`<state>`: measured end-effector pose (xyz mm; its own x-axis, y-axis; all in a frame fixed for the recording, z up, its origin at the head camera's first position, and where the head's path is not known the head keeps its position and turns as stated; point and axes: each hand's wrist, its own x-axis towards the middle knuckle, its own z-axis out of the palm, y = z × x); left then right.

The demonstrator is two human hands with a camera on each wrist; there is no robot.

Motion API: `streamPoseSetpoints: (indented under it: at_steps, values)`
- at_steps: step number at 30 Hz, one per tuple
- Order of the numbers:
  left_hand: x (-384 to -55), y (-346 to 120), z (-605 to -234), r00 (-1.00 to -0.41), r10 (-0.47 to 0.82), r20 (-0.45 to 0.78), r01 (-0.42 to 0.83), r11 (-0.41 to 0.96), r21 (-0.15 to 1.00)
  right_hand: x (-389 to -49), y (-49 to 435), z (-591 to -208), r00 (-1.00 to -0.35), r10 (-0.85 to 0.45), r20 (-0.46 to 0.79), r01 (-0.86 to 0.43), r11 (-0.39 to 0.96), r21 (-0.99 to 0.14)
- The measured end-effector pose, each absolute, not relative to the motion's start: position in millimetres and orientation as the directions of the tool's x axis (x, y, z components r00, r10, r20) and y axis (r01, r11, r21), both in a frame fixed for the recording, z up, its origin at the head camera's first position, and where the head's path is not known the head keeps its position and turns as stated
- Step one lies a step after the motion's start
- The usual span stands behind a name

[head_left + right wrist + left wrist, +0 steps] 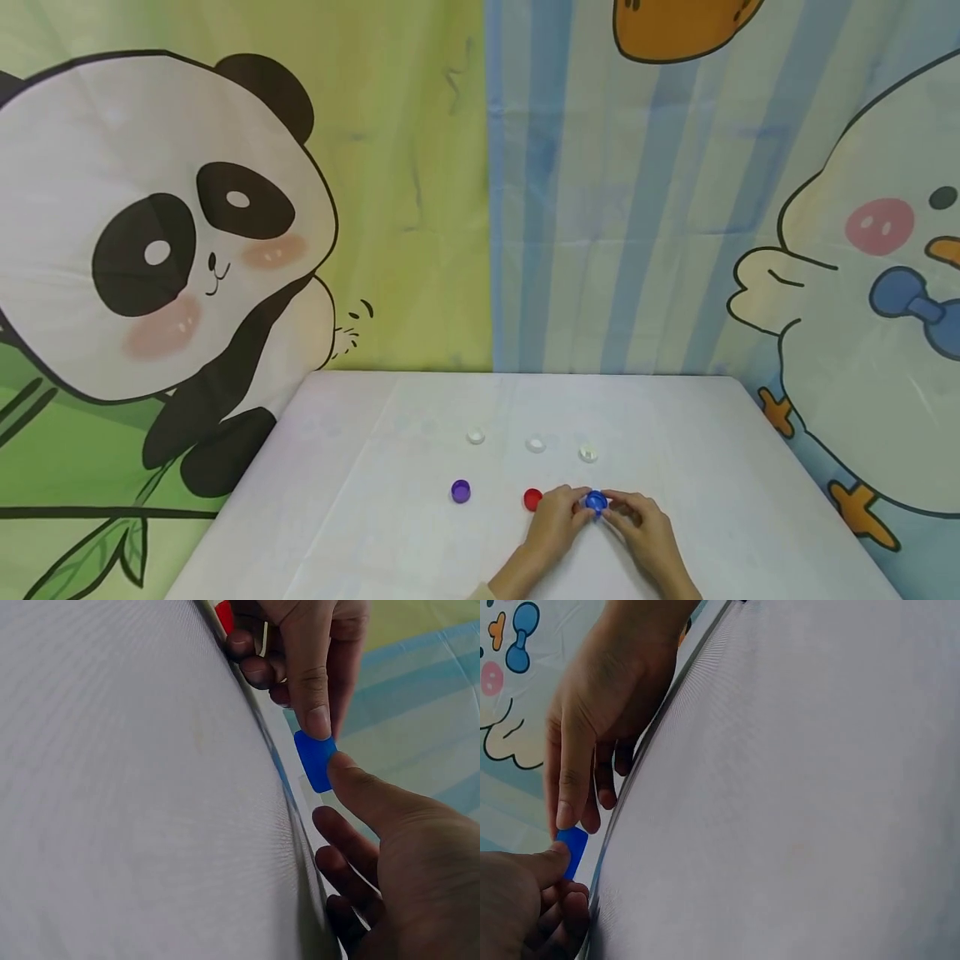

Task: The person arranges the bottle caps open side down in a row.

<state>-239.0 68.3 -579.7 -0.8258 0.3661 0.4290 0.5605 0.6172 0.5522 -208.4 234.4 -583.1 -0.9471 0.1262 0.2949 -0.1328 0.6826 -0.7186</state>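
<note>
A small round blue cup (pixel 596 501), open at the top, is held between both hands just over the white table. My left hand (pixel 555 525) pinches it from the left between thumb and fingers. From the right, my right hand (pixel 647 537) grips the same blue cup with thumb and forefinger. In the right wrist view both thumbs lie against the blue cup's side (pixel 313 760), the other right fingers being loosely bent. A similar red cup (pixel 532 499) stands beside the left hand, partly close behind it. Further left sits a purple cup (pixel 461 491).
Three small white round pieces, a left one (pixel 476 436), a middle one (pixel 536 446) and a right one (pixel 588 453), lie in a row behind the coloured cups. The white table (pixel 360 517) ends at a printed curtain (pixel 420 208) with a panda and a bird.
</note>
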Motion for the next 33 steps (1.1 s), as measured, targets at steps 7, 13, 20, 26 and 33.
streamPoseSetpoints:
  at_steps: [7, 13, 20, 26, 33]
  values:
    - [-237.6, 64.8, -573.1, -0.784, 0.38, 0.492, 0.613, 0.604, 0.51, -205.9, 231.5, -579.6, -0.926, 0.126, 0.355, -0.179, 0.684, -0.707]
    - [-237.0, 61.1, -563.1, -0.76, 0.381, 0.526, 0.636, 0.6, 0.484, -206.1, 227.6, -570.0, -0.897, 0.107, 0.428, -0.245, 0.686, -0.685]
    - [-240.2, 54.7, -551.4, -0.719, 0.385, 0.579, 0.675, 0.585, 0.45, -209.4, 221.9, -551.7, -0.864, 0.087, 0.496, -0.306, 0.692, -0.654]
    - [-242.5, 47.9, -536.3, -0.681, 0.39, 0.62, 0.704, 0.58, 0.41, -210.4, 217.6, -537.7, -0.84, 0.075, 0.537, -0.344, 0.691, -0.636]
    - [-243.8, 36.8, -514.9, -0.622, 0.406, 0.67, 0.759, 0.522, 0.389, -209.3, 212.3, -519.2, -0.818, 0.045, 0.574, -0.387, 0.695, -0.606]
